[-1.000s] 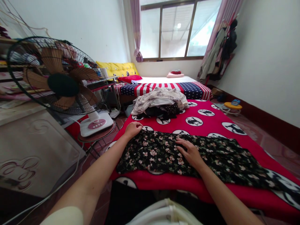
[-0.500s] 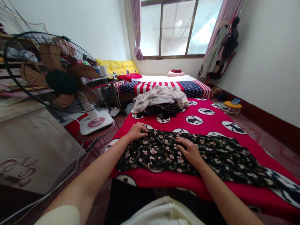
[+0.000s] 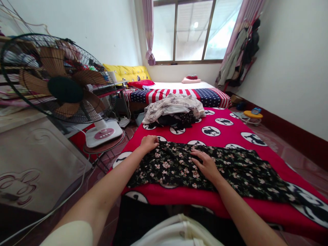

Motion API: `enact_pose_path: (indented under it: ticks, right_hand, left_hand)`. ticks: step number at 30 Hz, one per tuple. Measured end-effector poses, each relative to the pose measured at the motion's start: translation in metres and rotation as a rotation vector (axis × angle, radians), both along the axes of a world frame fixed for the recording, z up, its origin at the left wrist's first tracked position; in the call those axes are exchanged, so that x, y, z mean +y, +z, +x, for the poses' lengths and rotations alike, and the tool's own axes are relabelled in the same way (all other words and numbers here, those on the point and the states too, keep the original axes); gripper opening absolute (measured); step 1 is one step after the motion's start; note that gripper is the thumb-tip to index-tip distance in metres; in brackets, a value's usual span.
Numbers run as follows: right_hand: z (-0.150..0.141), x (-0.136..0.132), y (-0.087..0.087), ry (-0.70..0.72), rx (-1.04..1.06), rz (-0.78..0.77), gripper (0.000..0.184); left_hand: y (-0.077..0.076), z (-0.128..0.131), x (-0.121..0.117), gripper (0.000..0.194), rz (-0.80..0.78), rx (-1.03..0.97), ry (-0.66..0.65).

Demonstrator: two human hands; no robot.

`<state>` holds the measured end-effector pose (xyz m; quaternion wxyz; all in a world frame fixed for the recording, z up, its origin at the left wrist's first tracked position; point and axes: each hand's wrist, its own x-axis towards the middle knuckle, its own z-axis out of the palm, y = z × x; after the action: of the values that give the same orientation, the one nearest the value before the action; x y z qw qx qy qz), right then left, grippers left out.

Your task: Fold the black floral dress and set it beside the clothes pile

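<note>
Head view: one garment (image 3: 174,167), floral; one fan (image 3: 65,89)
Left hand (image 3: 149,144): fingers curled, grip unclear
Right hand (image 3: 207,166): spread on garment

This is a bedroom in a home: a bed (image 3: 156,97) with a stars-and-stripes cover along its near edge stands below a window (image 3: 192,34) with mauve curtains (image 3: 150,32), a red pillow (image 3: 140,84) at its left end. Coats (image 3: 232,59) hang by the right wall, a household fan (image 3: 65,89) stands at the left, and heaped clothes (image 3: 174,104) lie near the far left corner of a red cloth (image 3: 184,197).
</note>
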<state>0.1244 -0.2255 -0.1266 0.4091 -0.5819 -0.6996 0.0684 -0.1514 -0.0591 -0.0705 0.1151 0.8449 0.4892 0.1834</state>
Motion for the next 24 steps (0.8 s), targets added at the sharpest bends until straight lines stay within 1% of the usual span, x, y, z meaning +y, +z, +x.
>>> enact_pose_path:
  ticks: [3,5,7,9,11,13,14,16,18,19,21,22,24]
  right_hand:
    - [0.000,-0.001,0.001,-0.003,-0.005,-0.005,0.024]
    - [-0.001,-0.001,0.002,-0.005,-0.011,-0.009,0.025]
    - [-0.001,-0.002,0.003,-0.004,-0.024,-0.013,0.025]
    - [-0.001,-0.002,0.003,0.000,-0.043,-0.015,0.026]
    - [-0.001,-0.002,0.003,0.003,-0.057,-0.012,0.026]
    - [0.000,-0.002,0.002,-0.005,-0.062,-0.008,0.027]
    - [0.000,-0.002,0.001,-0.010,-0.062,-0.008,0.027]
    - [0.000,-0.001,0.000,-0.013,-0.059,-0.011,0.027]
    - [0.000,-0.001,0.000,-0.008,-0.047,-0.013,0.027]
    - [0.000,-0.001,0.001,-0.004,-0.037,-0.016,0.027]
    - [-0.001,0.000,0.002,-0.008,-0.014,-0.021,0.026]
    - [-0.002,0.000,0.002,-0.012,-0.003,-0.024,0.025]
    - [-0.002,0.001,0.003,-0.018,0.008,-0.023,0.025]
  left_hand:
    - [0.004,0.014,-0.024,0.026,0.104,-0.033,-0.004]
    - [0.000,0.023,-0.042,0.035,0.166,-0.077,-0.090]
    - [-0.011,0.029,-0.055,0.044,0.188,-0.071,-0.228]
    - [-0.025,0.030,-0.062,0.052,0.152,0.004,-0.341]
    - [-0.035,0.027,-0.061,0.055,0.088,0.087,-0.393]
    - [-0.036,0.020,-0.056,0.055,0.031,0.103,-0.443]
    - [-0.032,0.014,-0.054,0.055,0.006,0.076,-0.468]
    - [-0.017,-0.001,-0.055,0.052,-0.033,-0.037,-0.499]
    - [0.003,-0.023,-0.065,0.045,-0.069,-0.137,-0.500]
    - [0.012,-0.035,-0.074,0.042,-0.091,-0.147,-0.505]
    - [0.026,-0.060,-0.093,0.042,-0.141,-0.049,-0.557]
    - [0.030,-0.072,-0.102,0.044,-0.149,0.036,-0.612]
    - [0.030,-0.092,-0.117,0.043,-0.116,0.190,-0.712]
